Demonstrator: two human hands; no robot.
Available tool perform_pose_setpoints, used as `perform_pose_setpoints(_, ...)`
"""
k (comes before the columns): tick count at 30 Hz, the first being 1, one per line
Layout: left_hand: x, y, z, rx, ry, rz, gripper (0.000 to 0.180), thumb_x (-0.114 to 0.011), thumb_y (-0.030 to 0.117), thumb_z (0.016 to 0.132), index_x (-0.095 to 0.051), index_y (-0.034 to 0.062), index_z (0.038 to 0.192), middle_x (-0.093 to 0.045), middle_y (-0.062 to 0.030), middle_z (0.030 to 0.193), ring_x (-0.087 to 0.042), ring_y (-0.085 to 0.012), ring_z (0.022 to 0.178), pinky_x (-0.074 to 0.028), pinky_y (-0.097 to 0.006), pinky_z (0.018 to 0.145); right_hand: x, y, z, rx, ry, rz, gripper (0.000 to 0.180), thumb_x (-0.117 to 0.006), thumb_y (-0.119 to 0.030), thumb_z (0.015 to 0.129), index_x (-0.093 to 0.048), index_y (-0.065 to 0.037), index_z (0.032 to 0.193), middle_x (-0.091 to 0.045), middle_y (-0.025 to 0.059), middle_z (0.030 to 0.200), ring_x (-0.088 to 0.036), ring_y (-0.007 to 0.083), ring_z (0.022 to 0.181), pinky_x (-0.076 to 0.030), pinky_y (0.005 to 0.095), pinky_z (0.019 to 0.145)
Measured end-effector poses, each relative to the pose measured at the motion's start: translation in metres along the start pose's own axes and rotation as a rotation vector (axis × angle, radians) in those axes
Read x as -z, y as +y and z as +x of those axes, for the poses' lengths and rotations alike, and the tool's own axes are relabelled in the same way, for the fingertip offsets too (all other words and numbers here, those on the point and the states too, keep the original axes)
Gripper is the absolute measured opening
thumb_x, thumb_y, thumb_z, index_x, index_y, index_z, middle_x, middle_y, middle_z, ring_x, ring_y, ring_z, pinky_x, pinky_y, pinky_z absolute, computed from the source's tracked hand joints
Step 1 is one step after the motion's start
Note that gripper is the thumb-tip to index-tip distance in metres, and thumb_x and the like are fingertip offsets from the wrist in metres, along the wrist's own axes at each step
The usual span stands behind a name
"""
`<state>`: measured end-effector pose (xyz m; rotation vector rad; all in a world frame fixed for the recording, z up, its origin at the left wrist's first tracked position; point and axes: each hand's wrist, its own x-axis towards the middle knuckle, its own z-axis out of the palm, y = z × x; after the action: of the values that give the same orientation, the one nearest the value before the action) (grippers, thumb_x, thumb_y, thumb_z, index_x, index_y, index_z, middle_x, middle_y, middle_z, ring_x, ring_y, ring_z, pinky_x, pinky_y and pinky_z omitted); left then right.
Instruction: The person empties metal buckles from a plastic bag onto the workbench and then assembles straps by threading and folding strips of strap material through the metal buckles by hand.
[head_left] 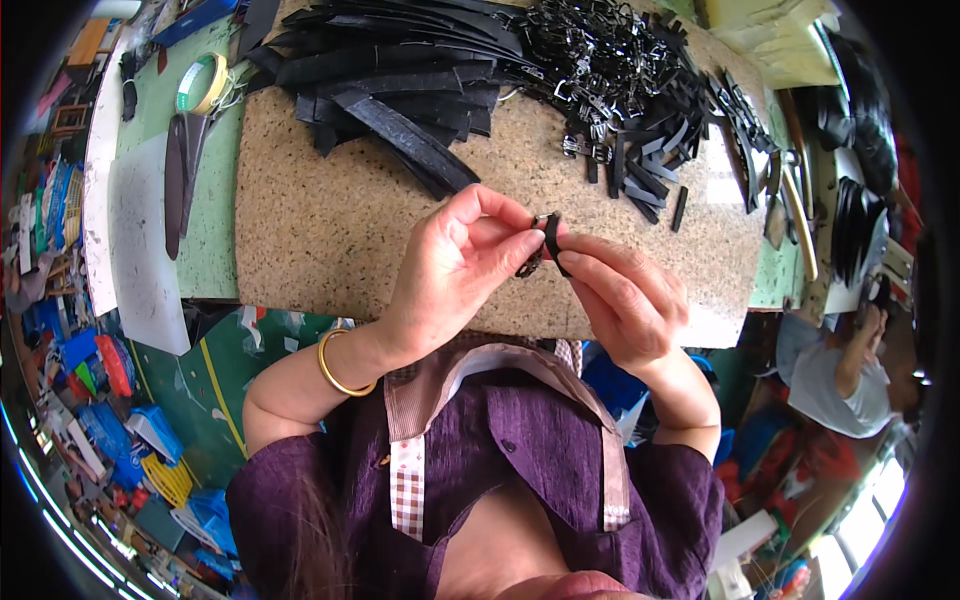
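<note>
Over the near part of a speckled tan board (340,240), my two hands meet at a small metal buckle (541,219) and a short black strap (554,243). Thumb and fingers of my left hand (440,265) are closed on the buckle, which they partly cover. My right hand (630,300) pinches the strap, which bends beside the buckle. Whether the strap passes through the buckle is too small to tell. Just beyond my left hand lie long black strips (400,75) in a heap. Farther right is a pile of shiny dark buckles (610,75), with short black straps (655,170) scattered at its near side.
At the left, a tape roll (203,84) and a dark tapered piece (184,175) rest on the green tabletop (222,180), beside a translucent sheet (140,220). More black straps (740,140) lie along the right edge. Another person (845,385) is at the far right.
</note>
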<state>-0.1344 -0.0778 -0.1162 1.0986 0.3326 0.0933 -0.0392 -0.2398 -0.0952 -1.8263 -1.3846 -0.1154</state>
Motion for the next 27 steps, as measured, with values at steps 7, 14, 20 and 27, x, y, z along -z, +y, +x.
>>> perform_pose_setpoints(7,0.0,-0.008,0.001,0.004,0.019,0.038,0.012,-0.059,0.002,0.089,-0.052,-0.0013,0.098,-0.064,-0.0051,0.089,-0.059,-0.0053,0.083,-0.048,-0.019,0.075,-0.002,0.0,-0.007,0.035,0.019,-0.018,0.032,-0.07,0.005,0.066,-0.064,0.0,0.097,-0.066,0.0131,0.096,-0.067,0.0201,0.073,-0.054,0.0268,0.056)
perform_pose_setpoints(14,-0.003,-0.006,0.0,-0.026,0.005,0.061,0.012,-0.058,0.001,0.089,-0.052,-0.0016,0.098,-0.064,-0.0068,0.092,-0.06,-0.007,0.084,-0.049,-0.021,0.076,-0.006,0.001,-0.011,-0.002,0.047,-0.013,0.032,-0.071,0.004,0.067,-0.064,-0.001,0.098,-0.065,0.0116,0.096,-0.067,0.0208,0.074,-0.054,0.0269,0.058)
perform_pose_setpoints(20,-0.008,-0.01,-0.007,-0.098,-0.051,0.117,0.014,-0.058,-0.002,0.087,-0.051,-0.0018,0.099,-0.065,-0.0081,0.094,-0.063,-0.0109,0.088,-0.053,-0.023,0.077,-0.016,-0.002,-0.012,-0.434,0.152,0.394,0.018,-0.068,0.002,0.076,-0.063,-0.002,0.093,-0.061,0.0115,0.103,-0.063,0.0161,0.086,-0.053,0.0249,0.068)
perform_pose_setpoints(27,-0.006,-0.013,-0.011,-0.114,-0.026,0.196,0.014,-0.06,-0.003,0.085,-0.053,-0.0014,0.098,-0.066,-0.0076,0.091,-0.064,-0.0107,0.086,-0.053,-0.023,0.076,-0.016,-0.002,-0.012,-0.832,0.108,0.886,0.01,-0.065,-0.002,0.083,-0.062,0.0,0.092,-0.058,0.0113,0.112,-0.062,0.0131,0.088,-0.053,0.0244,0.07)
